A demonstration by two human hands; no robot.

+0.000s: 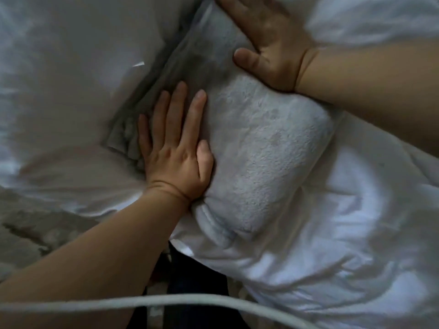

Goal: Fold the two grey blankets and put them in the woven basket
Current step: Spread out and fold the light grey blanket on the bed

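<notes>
A grey fleece blanket [263,148] lies folded into a thick bundle on the white bed. My left hand [175,148] rests flat on the bundle's left side, fingers apart and pointing away from me. My right hand [268,43] presses flat on the far end of the bundle, fingers spread. Neither hand closes around the cloth. The blanket's far left part is blurred and darker, with layered edges showing beside my left fingers. No woven basket and no second blanket can be made out.
White bed sheets [344,233] surround the blanket, rumpled at the right and near side. A patterned rug [28,229] shows at the lower left, past the bed's edge. A pale cable [166,301] crosses the bottom of the view.
</notes>
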